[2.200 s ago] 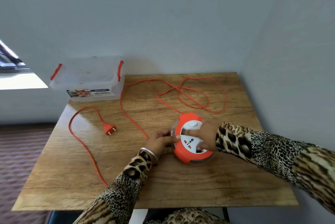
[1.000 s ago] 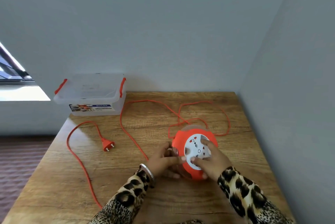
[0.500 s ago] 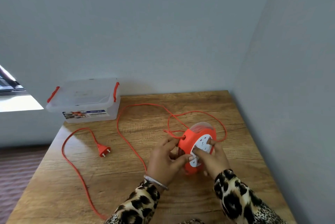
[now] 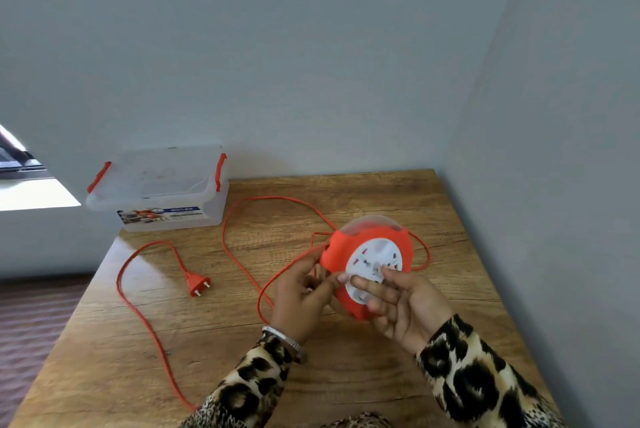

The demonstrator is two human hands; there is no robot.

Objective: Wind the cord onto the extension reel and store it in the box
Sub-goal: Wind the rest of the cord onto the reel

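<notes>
Wooden table [image 4: 398, 206] meets grey wall corner [image 4: 446, 136].

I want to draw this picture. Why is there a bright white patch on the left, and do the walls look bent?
Head view: the white patch is daylight, too bright to show detail; the wide lens tilts the wall corner and splays the table edges; the extension reel and both hands look slightly soft.

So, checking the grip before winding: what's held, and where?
The extension reel, tilted up: left hand at its left edge, right hand on the white socket face.
</notes>
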